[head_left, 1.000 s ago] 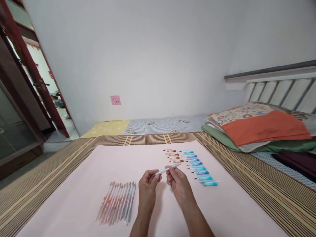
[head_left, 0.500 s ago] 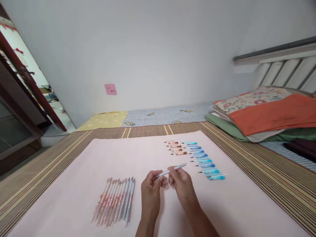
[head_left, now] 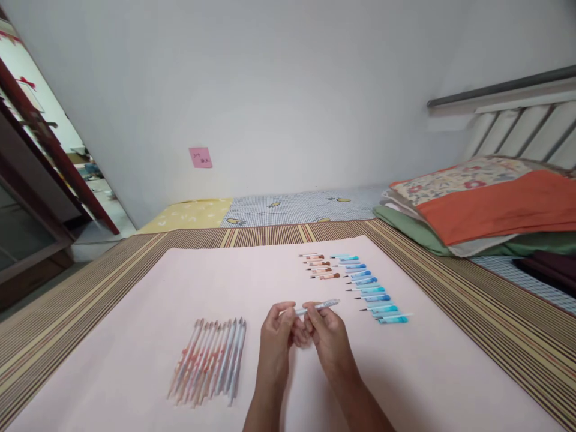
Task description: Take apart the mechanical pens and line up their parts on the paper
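Note:
A slim white pen [head_left: 331,303] is held level above the pink sheet [head_left: 135,336], between my two hands. My left hand [head_left: 275,339] pinches its left end, and the fingers hide that tip. On its middle, my right hand [head_left: 330,339] closes thumb and fingers, leaving the patterned right end sticking out. To the left lies a row of pens [head_left: 209,360], side by side, some with reddish and some with bluish patterns. Beyond my right hand lie several short blue pieces [head_left: 375,297] and several brown ones [head_left: 326,276], with thin white dark-tipped sticks among them.
Under the sheet is a striped mat [head_left: 67,312]. A folded orange and floral cloth pile [head_left: 504,204] lies at the right, near a white radiator [head_left: 517,129]. A pink note [head_left: 200,158] sticks to the wall. A doorway opens at the far left.
My left hand has shifted slightly right, closer to my right hand, and its fingers now cover the pen's left end. The pens and short pieces on the sheet stay put.

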